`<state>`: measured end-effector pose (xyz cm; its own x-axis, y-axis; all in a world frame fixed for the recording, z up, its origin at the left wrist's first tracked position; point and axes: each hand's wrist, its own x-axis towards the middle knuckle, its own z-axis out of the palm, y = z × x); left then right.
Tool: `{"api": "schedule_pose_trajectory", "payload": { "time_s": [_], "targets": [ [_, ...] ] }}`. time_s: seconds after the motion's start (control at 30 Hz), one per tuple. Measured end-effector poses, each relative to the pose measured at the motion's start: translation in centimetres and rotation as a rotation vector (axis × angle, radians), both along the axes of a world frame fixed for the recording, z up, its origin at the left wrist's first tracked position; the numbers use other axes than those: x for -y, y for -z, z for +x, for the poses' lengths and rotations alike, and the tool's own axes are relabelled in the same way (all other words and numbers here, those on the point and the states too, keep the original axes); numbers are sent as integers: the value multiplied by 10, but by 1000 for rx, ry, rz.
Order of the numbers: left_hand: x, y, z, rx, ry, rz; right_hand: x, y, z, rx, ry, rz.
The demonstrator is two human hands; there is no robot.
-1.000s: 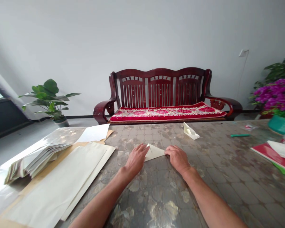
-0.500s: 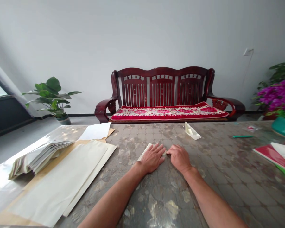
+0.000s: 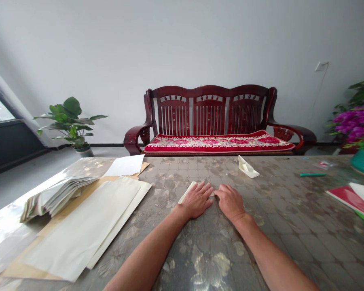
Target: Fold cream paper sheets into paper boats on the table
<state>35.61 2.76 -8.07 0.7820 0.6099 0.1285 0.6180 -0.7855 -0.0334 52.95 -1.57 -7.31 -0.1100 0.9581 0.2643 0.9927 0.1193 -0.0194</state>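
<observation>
The folded paper (image 3: 187, 191) is pressed to the counter (image 3: 206, 242) beneath the flat, spread left hand (image 3: 197, 200). Its right corner is pinched by the right hand (image 3: 231, 203), grip closed.

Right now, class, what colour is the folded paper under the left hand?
The folded paper is cream, showing best in the head view.

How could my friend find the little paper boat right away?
Find the dark red wooden bench; the grey, flower-patterned table is in front. Near that table's far edge, beyond the right hand, sits the cream folded-paper boat. Unlike the cream folded paper under the left hand, its pointed peak stands up.
</observation>
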Motion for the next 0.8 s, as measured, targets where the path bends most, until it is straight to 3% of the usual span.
{"api": "schedule_pose_trajectory", "payload": {
  "time_s": [0.43, 0.8],
  "targets": [
    [0, -2, 0, 1, 18, 25, 4, -3, 2, -15, -18, -23],
    [1, -1, -1, 33, -51, -84, 8, -15, 8, 44, -81, -75]
  ]
}}
